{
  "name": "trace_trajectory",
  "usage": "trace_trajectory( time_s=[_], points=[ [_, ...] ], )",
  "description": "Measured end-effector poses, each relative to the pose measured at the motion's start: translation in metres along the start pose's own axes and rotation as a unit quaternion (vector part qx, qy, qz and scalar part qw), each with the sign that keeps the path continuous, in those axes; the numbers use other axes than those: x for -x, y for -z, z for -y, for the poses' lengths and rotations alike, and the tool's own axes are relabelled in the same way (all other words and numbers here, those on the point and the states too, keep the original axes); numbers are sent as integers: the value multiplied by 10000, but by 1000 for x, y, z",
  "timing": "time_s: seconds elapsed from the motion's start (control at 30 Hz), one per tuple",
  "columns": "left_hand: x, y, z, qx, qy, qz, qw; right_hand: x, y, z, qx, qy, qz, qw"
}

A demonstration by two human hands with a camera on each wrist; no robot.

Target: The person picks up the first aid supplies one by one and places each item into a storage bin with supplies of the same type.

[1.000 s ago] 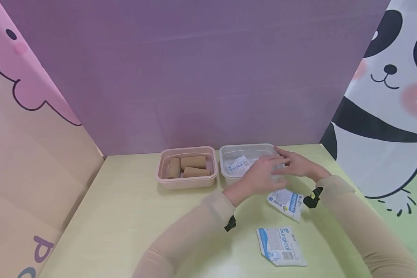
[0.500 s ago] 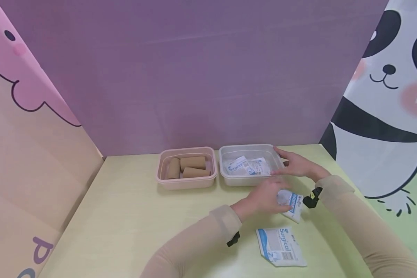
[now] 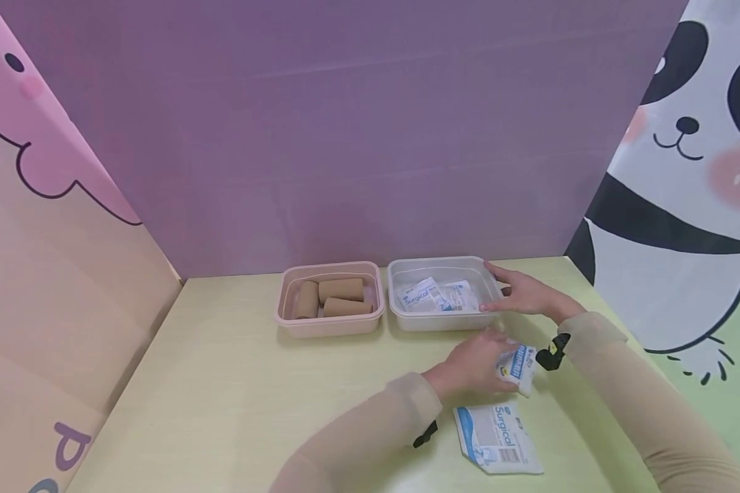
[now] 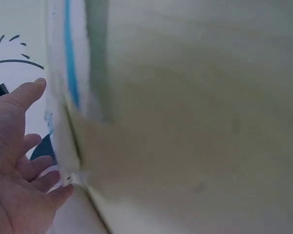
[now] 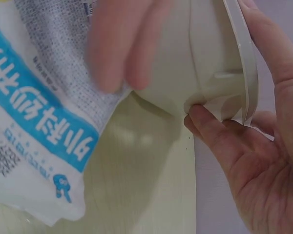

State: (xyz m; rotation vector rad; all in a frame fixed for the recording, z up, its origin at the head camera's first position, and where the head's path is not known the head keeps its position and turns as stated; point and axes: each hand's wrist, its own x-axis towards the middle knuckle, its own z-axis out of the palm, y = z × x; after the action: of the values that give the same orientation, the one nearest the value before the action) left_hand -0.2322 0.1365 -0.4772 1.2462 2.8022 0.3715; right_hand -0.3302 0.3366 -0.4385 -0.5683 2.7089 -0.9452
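Observation:
My left hand [image 3: 471, 366] grips a white-and-blue gauze packet [image 3: 519, 366] on the table, thumb on the near side and fingers on the far side. Large in the right wrist view, that packet [image 5: 49, 112] shows its printed face, with two blurred left fingers [image 5: 117, 48] over it. My right hand [image 3: 524, 294] holds the right end of a white plastic bin [image 3: 432, 323]; its thumb and fingers curl about the corner in the right wrist view. Gauze packets [image 3: 425, 296] lie inside the bin. Nearer me, another gauze packet [image 3: 499, 438] rests flat.
A pink bin [image 3: 333, 329] with cardboard rolls [image 3: 342, 289] stands left of the white one. Behind both rises a purple panel [image 3: 345, 137]. A panda-printed wall [image 3: 672, 287] borders the table's right side. The table [image 3: 222, 397] is pale yellow.
My left hand has come down from beside the white bin's right end to the gauze packet and taken hold of it. The right hand has stayed on the bin.

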Motion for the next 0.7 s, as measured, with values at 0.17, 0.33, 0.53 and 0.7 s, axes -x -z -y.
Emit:
trace_trajectory(
  time_s=[0.17, 0.33, 0.53, 0.7],
  points=[
    [-3, -9, -1, -392, 54, -33, 9992, 0, 0, -2, 24, -13, -15, 10000],
    [-5, -10, -2, -944, 183, 23, 9954, -1, -1, -2, 23, 41, -16, 10000],
    [-6, -8, -2, -1152, 272, 123, 9929, 1, 1, 0, -20, 49, 8, 10000],
    [-8, -9, -2, -1158, 309, 146, 9927, 1, 1, 0, -5, 45, 0, 10000]
  ],
)
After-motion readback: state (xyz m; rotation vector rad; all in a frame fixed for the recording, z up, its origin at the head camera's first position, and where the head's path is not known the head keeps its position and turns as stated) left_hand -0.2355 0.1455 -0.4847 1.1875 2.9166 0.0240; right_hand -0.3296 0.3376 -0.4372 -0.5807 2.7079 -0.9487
